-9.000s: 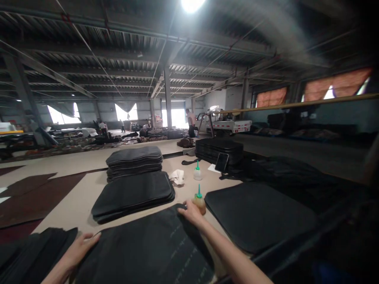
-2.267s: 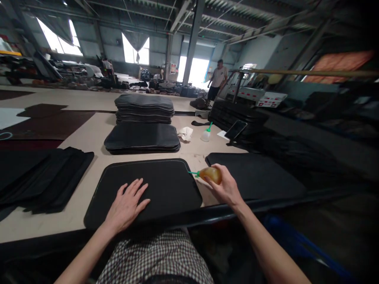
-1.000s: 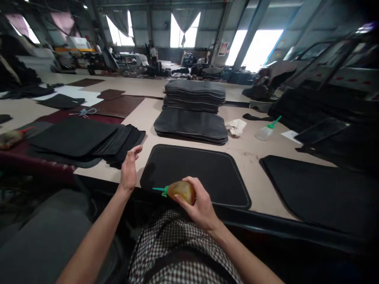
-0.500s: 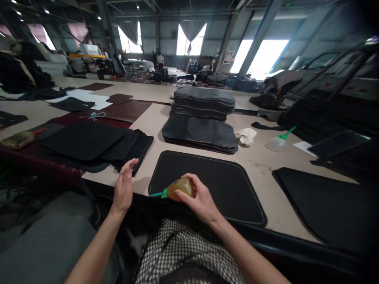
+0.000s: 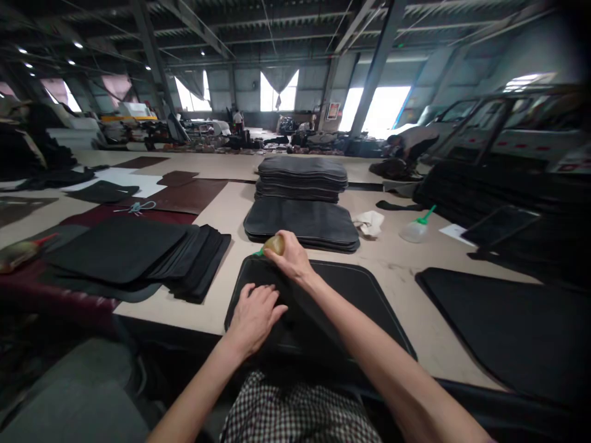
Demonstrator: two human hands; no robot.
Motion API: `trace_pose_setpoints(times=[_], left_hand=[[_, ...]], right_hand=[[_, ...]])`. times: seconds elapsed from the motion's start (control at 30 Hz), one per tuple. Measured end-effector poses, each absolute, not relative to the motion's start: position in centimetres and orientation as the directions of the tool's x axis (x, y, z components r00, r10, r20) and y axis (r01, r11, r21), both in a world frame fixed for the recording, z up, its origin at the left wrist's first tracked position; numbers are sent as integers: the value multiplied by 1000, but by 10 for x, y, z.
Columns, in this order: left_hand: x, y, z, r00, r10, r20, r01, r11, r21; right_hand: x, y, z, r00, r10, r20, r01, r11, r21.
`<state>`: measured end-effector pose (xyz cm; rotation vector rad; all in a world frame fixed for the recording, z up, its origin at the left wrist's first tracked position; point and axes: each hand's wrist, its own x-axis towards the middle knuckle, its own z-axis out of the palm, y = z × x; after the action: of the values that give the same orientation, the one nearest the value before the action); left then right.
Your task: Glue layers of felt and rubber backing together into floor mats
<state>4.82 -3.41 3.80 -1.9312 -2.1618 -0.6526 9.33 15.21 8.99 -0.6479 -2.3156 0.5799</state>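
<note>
A black rounded panel [image 5: 341, 301] with a pale line along its border lies at the table's front edge. My right hand [image 5: 292, 259] is closed round a squeeze bottle [image 5: 274, 245] of amber liquid. The bottle is tilted, its green nozzle pointing left and down at the panel's far left corner; whether the tip touches cannot be made out. Resting on the panel's left part is my left hand [image 5: 255, 315], palm down with fingers spread and nothing in it. Just behind the panel stands a stack of similar black panels [image 5: 300, 221].
Black sheets [image 5: 124, 249] lie fanned in a pile at left. At right are a crumpled cloth [image 5: 369, 223], a second squeeze bottle [image 5: 414, 230] with a green nozzle, and another black panel [image 5: 503, 326]. A person [image 5: 410, 144] bends over at the far right.
My right hand has carried the bottle away from me to the panel's far left corner. My left hand has come from beside the panel down onto it.
</note>
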Motion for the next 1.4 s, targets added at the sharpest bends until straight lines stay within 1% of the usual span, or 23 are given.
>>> trace_pose_setpoints(times=[0.07, 0.13, 0.3, 0.43, 0.6, 0.7, 0.77, 0.93, 1.1, 1.23, 1.3, 1.37, 1.4], left_hand=[[55, -25, 34, -137, 909, 395, 985, 83, 149], [58, -21, 30, -137, 915, 380, 988, 99, 118], [57, -22, 22, -141, 912, 386, 988, 106, 110], [53, -21, 10, -135, 898, 419, 989, 94, 116], [46, -19, -2, -101, 886, 453, 991, 51, 120], [44, -19, -8, -92, 871, 482, 995, 58, 85], [42, -19, -11, -77, 876, 476, 997, 58, 55], [37, -21, -15, -46, 889, 456, 999, 40, 22], [33, -24, -19, 9, 886, 464, 1000, -6, -9], [33, -23, -22, -59, 877, 477, 998, 56, 22], [36, -22, -18, -94, 883, 460, 996, 82, 45], [41, -22, -7, -112, 897, 427, 994, 92, 66], [45, -22, 0, -120, 905, 407, 992, 95, 81]], right_hand=[[84, 154, 93, -696, 554, 456, 295, 800, -522], [82, 157, 96, -720, 532, 445, 299, 817, -493], [106, 175, 104, -742, 518, 425, 338, 837, -430], [150, 197, 111, -724, 555, 409, 412, 824, -389], [223, 226, 116, -655, 631, 415, 514, 775, -368], [268, 245, 116, -611, 670, 421, 559, 742, -369], [296, 258, 113, -579, 695, 427, 589, 718, -370], [349, 280, 104, -481, 753, 449, 660, 648, -379], [380, 280, 93, -407, 785, 467, 691, 599, -404], [396, 269, 90, -373, 796, 476, 697, 579, -423], [404, 261, 92, -368, 798, 478, 691, 579, -434], [413, 253, 95, -351, 829, 435, 666, 547, -507], [418, 249, 96, -335, 863, 378, 635, 503, -585]])
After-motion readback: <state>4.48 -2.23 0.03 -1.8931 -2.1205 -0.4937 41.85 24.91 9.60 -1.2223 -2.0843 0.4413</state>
